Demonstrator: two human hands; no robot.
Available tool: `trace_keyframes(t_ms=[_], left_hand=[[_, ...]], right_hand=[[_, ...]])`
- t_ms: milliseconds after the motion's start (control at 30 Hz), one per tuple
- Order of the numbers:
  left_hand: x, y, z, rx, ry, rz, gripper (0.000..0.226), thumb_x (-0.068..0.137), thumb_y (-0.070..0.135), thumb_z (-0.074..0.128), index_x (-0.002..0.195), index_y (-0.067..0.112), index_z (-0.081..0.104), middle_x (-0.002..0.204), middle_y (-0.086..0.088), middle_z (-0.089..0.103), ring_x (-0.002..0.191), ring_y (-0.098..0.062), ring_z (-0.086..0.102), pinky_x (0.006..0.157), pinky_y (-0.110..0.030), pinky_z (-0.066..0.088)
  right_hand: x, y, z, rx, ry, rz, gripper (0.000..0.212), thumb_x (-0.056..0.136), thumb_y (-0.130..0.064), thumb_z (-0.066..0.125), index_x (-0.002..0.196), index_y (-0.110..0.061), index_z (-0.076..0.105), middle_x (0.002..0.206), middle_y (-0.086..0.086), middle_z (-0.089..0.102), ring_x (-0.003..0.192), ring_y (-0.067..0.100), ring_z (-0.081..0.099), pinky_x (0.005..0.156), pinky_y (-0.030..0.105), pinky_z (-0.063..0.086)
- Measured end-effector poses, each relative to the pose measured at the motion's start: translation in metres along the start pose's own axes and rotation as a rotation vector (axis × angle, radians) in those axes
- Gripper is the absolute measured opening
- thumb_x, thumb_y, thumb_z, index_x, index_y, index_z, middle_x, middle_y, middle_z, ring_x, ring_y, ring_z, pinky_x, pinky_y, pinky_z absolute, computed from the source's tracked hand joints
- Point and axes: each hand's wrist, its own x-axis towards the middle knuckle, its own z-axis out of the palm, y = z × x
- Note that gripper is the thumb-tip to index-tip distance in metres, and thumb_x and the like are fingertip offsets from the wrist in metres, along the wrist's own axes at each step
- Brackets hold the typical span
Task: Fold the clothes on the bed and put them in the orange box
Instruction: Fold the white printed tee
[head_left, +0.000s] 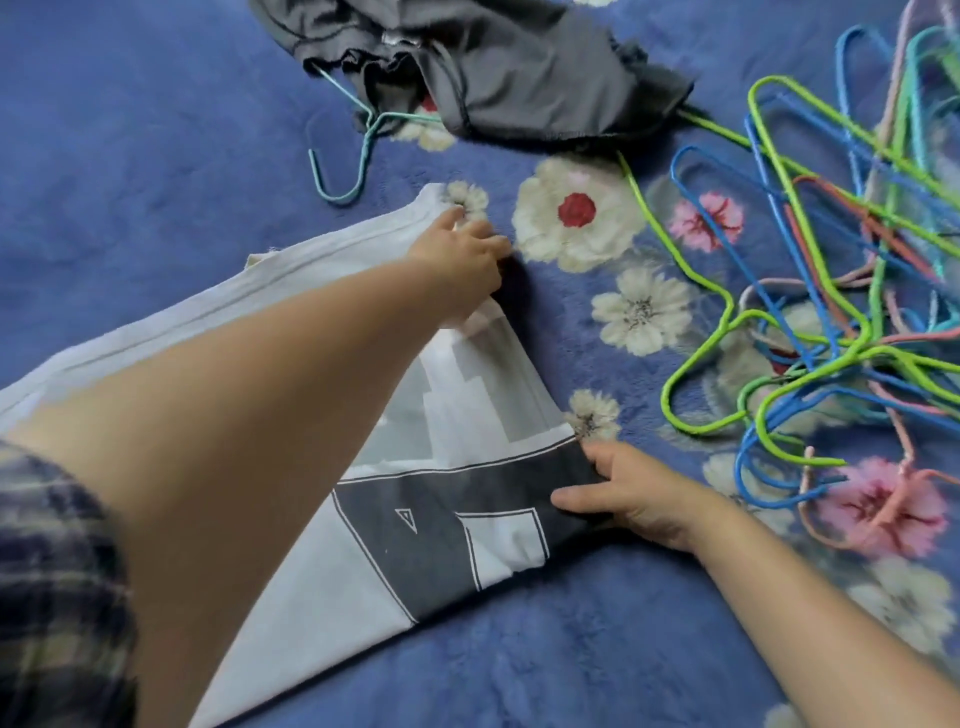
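Observation:
A white T-shirt (457, 415) with a grey and black print lies partly folded on the blue floral bedspread (130, 156). My left hand (460, 260) reaches across it and grips the shirt's far edge near the top corner. My right hand (628, 493) pinches the shirt's right edge at the dark printed band, thumb on top. A dark grey garment (519, 78) lies crumpled at the far side of the bed, still on a teal hanger (358, 145). The orange box is not in view.
A tangled heap of coloured wire hangers (831, 312), green, blue, pink and orange, covers the right side of the bed. My left forearm hides much of the shirt's middle. A plaid sleeve (52, 597) shows at the lower left.

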Motion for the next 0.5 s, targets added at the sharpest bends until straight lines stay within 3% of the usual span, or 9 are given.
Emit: trace_keyframes(t_ms=[67, 133, 200, 267, 333, 400, 500], left_hand=[[-0.002, -0.002, -0.003, 0.051, -0.055, -0.01, 0.035, 0.089, 0.013, 0.05, 0.123, 0.022, 0.055, 0.135, 0.001, 0.039, 0.13, -0.021, 0.03, 0.111, -0.038, 0.019], [-0.005, -0.005, -0.004, 0.07, -0.052, -0.025, 0.032, 0.089, 0.011, 0.049, 0.117, 0.023, 0.057, 0.125, 0.003, 0.05, 0.125, -0.021, 0.037, 0.108, -0.037, 0.023], [-0.012, -0.008, -0.005, 0.03, -0.027, -0.06, 0.03, 0.087, 0.008, 0.048, 0.112, 0.022, 0.056, 0.119, 0.002, 0.056, 0.122, -0.021, 0.04, 0.104, -0.036, 0.027], [-0.021, -0.011, -0.006, -0.024, 0.012, -0.093, 0.032, 0.087, 0.005, 0.045, 0.114, 0.019, 0.055, 0.118, 0.0, 0.056, 0.122, -0.022, 0.039, 0.099, -0.036, 0.03], [-0.032, -0.012, -0.006, -0.023, 0.045, -0.117, 0.033, 0.087, 0.003, 0.045, 0.114, 0.019, 0.057, 0.118, 0.0, 0.054, 0.121, -0.023, 0.039, 0.095, -0.035, 0.032], [-0.045, -0.017, -0.005, -0.026, 0.065, -0.15, 0.033, 0.088, 0.003, 0.045, 0.112, 0.019, 0.06, 0.118, -0.001, 0.052, 0.119, -0.024, 0.039, 0.091, -0.033, 0.033], [-0.071, -0.029, -0.002, -0.109, 0.128, -0.229, 0.034, 0.088, 0.003, 0.044, 0.112, 0.019, 0.061, 0.117, -0.003, 0.049, 0.117, -0.025, 0.038, 0.088, -0.033, 0.032]], right_hand=[[-0.002, 0.0, -0.002, 0.084, -0.041, 0.009, 0.032, 0.064, -0.01, 0.063, 0.095, -0.008, 0.061, 0.084, 0.0, 0.072, 0.075, 0.012, 0.067, 0.061, 0.024, 0.054], [-0.004, 0.002, -0.003, 0.136, -0.053, -0.003, 0.031, 0.063, -0.007, 0.062, 0.094, -0.007, 0.06, 0.08, 0.0, 0.072, 0.072, 0.011, 0.068, 0.057, 0.022, 0.053], [-0.005, 0.002, -0.004, 0.174, -0.076, -0.019, 0.037, 0.058, -0.006, 0.071, 0.094, -0.006, 0.06, 0.081, 0.001, 0.073, 0.072, 0.012, 0.069, 0.058, 0.023, 0.055], [-0.005, 0.002, -0.004, 0.205, -0.101, -0.022, 0.064, 0.039, -0.017, 0.091, 0.095, -0.007, 0.062, 0.085, 0.004, 0.073, 0.074, 0.015, 0.069, 0.06, 0.025, 0.056], [-0.007, -0.001, -0.001, 0.219, -0.128, -0.018, 0.08, 0.028, -0.025, 0.094, 0.099, -0.009, 0.061, 0.089, 0.006, 0.072, 0.077, 0.017, 0.069, 0.061, 0.027, 0.057], [-0.007, -0.006, 0.005, 0.197, -0.154, -0.025, 0.077, 0.032, -0.017, 0.088, 0.104, -0.01, 0.059, 0.09, 0.004, 0.072, 0.078, 0.016, 0.068, 0.063, 0.028, 0.055], [-0.011, -0.015, 0.025, 0.166, -0.194, -0.04, 0.075, 0.024, -0.028, 0.093, 0.093, -0.009, 0.068, 0.086, 0.005, 0.072, 0.074, 0.017, 0.068, 0.064, 0.028, 0.055]])
